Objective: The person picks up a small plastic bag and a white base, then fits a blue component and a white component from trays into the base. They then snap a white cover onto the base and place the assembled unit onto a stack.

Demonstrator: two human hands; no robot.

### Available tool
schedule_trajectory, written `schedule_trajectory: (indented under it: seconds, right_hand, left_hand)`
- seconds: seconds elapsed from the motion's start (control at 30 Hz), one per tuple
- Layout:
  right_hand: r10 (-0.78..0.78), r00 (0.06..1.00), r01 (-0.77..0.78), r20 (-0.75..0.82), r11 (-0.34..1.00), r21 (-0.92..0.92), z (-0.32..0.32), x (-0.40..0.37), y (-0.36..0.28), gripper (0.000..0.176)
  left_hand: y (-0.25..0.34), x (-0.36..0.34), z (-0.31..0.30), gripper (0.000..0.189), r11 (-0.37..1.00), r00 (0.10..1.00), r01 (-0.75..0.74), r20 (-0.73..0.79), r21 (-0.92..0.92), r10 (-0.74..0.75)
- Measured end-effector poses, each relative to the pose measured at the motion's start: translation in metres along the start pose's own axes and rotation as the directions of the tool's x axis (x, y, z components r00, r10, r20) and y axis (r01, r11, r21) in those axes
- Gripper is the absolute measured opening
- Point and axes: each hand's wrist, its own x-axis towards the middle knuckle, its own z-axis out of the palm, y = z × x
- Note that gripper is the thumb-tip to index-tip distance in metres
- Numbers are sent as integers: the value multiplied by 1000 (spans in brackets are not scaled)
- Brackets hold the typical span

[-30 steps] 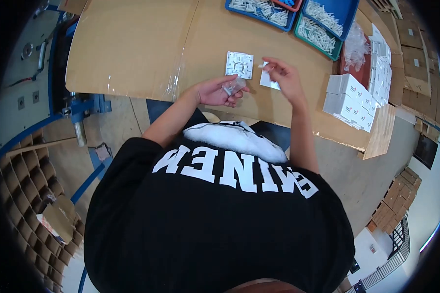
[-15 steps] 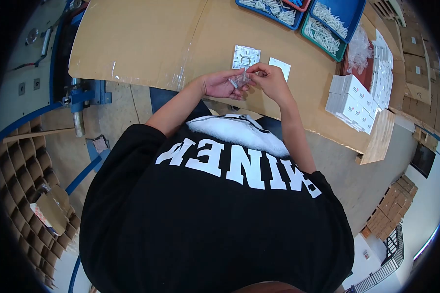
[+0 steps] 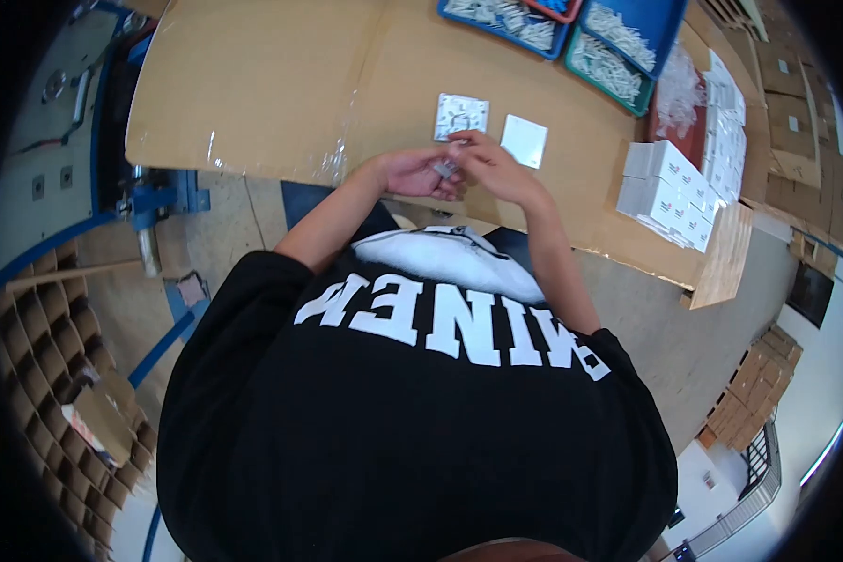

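My left hand (image 3: 417,175) is closed around a small clear plastic bag (image 3: 445,169) with pale small parts in it, held low over the cardboard-covered table edge. The fingers of my right hand (image 3: 496,170) are bent together at the top of this bag; what they pinch is hidden behind them. Just beyond both hands lies a white square plate with fittings (image 3: 461,114), its detailed side up. To its right is a smooth white square plate (image 3: 525,141), flat on the cardboard.
Cardboard (image 3: 281,84) covers the table. At the back right stand a blue tray (image 3: 557,42) and a green tray (image 3: 609,89) of small white parts. Stacked white boxes (image 3: 679,192) and a red tray (image 3: 688,140) with clear bags are on the right. Machinery (image 3: 56,112) stands left.
My right hand has turned and shifted slightly left over the bag, hiding more of it. The whole view has moved a little; both white plates lie as before.
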Motion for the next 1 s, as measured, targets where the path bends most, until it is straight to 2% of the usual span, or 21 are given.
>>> schedule_trajectory:
  seconds: [0.03,0.07,0.13,0.17,0.2,0.3,0.37,0.43,0.47,0.53,0.57,0.63,0.67,0.73,0.87,1.0]
  right_hand:
    - [-108,994,110,23,986,-126,0,2,5,34]
    - [-110,994,109,-1,985,-136,-3,3,9,34]
    - [-216,976,216,19,956,-199,-12,4,9,33]
    - [-173,983,173,-61,985,-7,-18,3,9,28]
    - [-179,981,178,-77,984,-17,-31,4,7,28]
    - [-213,894,221,-395,975,-24,-93,11,9,19]
    - [-196,776,133,-600,980,-148,-145,22,18,18]
    - [-206,613,-59,-762,951,-304,-199,37,34,18]
    - [-216,607,-54,-765,949,-311,-219,41,40,18]
    - [-385,463,-259,-798,803,-537,-248,50,49,19]
    - [-393,460,-254,-796,801,-542,-256,56,54,19]
    - [-250,533,-402,-808,766,-502,-263,65,58,21]
    - [-256,535,-395,-805,767,-506,-264,70,61,21]
    - [-223,483,-504,-847,720,-477,-259,76,57,25]
    - [-234,440,-495,-867,742,-452,-251,83,46,25]
    - [-169,408,-550,-897,739,-389,-250,89,42,23]
  left_hand:
    - [-2,-1,1,41,1000,1000,-15,-15,19,15]
    - [-1,-1,1,41,999,1000,-1,2,33,1]
    - [2,-1,8,38,999,1000,22,3,-48,-22]
    - [5,-1,16,46,998,999,30,-41,-55,-32]
    - [6,-1,21,46,998,999,39,-30,-41,-40]
    - [8,-1,21,63,997,996,60,-58,-40,-62]
    - [13,-3,26,63,994,993,84,-79,-65,-89]
    - [16,-3,30,64,991,989,103,-96,-87,-112]
    - [15,-3,30,63,992,989,98,-102,-83,-106]
    - [14,-2,31,62,994,990,88,-107,-71,-95]
    - [14,-2,31,60,994,989,80,-118,-80,-89]
    - [14,-2,29,58,994,988,65,-133,-87,-76]
    - [13,-2,26,57,993,988,75,-125,-89,-86]
    - [15,-2,29,56,993,989,78,-120,-87,-89]
    - [16,-2,32,55,989,983,104,-140,-101,-117]
    - [16,0,25,54,982,985,131,-98,-137,-145]
